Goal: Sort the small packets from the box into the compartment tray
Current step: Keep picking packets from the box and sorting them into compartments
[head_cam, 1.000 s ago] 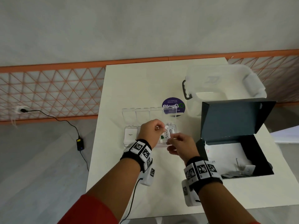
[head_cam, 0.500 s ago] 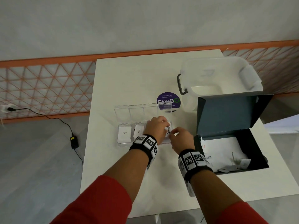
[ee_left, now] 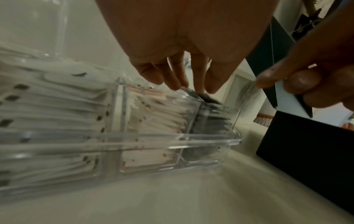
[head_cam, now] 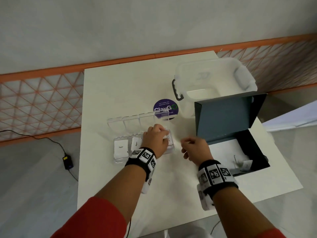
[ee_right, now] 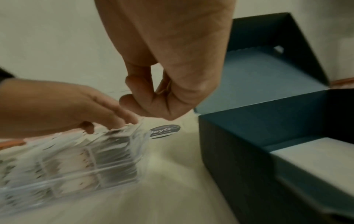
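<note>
The clear compartment tray [head_cam: 118,160] lies mid-table with its lid [head_cam: 130,121] folded back. White packets marked Sugar [head_cam: 121,148] and Pepper [head_cam: 136,143] fill its left compartments. My left hand [head_cam: 157,140] lies over the rightmost compartment, straight fingers [ee_left: 197,84] pressing down on the Stevia packets [head_cam: 169,138]. Just right of the tray hovers my right hand [head_cam: 193,146], fingers curled, thumb against forefinger; in the left wrist view it seems to pinch a pale, blurred packet [ee_left: 247,91]. The dark box [head_cam: 255,146] stands open at right with a few packets [head_cam: 243,164] inside.
A translucent lidded tub [head_cam: 214,78] with a dark handle stands behind the box. A round purple sticker [head_cam: 165,107] lies behind the tray. The white table's [head_cam: 120,86] near edge runs just under my forearms. A cable and adapter [head_cam: 67,162] lie on the floor at left.
My left hand has gone down onto the rightmost compartment. My right hand has pulled away from the tray toward the box.
</note>
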`<state>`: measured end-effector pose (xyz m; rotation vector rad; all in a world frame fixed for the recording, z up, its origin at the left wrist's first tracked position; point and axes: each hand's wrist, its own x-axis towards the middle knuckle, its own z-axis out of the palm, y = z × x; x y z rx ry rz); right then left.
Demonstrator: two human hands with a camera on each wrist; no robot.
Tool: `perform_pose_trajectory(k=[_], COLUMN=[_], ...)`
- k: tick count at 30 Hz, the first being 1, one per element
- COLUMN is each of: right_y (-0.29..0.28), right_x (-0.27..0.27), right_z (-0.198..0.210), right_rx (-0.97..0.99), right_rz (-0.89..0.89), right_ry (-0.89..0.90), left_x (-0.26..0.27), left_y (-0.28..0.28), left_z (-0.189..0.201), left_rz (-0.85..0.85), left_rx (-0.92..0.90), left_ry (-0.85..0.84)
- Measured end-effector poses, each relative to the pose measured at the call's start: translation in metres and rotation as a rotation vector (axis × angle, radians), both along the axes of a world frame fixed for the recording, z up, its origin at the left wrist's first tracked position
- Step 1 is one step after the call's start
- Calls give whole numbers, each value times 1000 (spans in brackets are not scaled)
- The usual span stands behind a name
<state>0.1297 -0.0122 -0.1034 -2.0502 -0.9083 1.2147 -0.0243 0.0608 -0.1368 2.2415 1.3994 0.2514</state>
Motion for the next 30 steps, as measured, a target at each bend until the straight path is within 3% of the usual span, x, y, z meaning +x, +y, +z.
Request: perform_pose_trajectory(k=[6,10,14,19,23,26,30], right_y=[-7,-4,0,-1,-1,1,11], right_x=[47,89,125,145,149,160,178], right_z=[21,28,25,11,4,2,3], right_rx=[-1,-124,-252,-438,-543,-537,-477], right_rz=[-62,-43,14,279,453,484,600], right_ry=[45,88,71,-71,-170,-213,-434], left_x=[-12,-13,4,42,68,78,87], left_y=[-8,-34,-67,-99,-109,-109,-106], left_z=[12,18,4,-19,-26,-25,-17], left_rz=[22,-230,-417,-363,-252,-213,-191], left_rx=[63,210,-36,-358,-407,-393,-375], left_ry=[-128,-149,87,447,552,592,609])
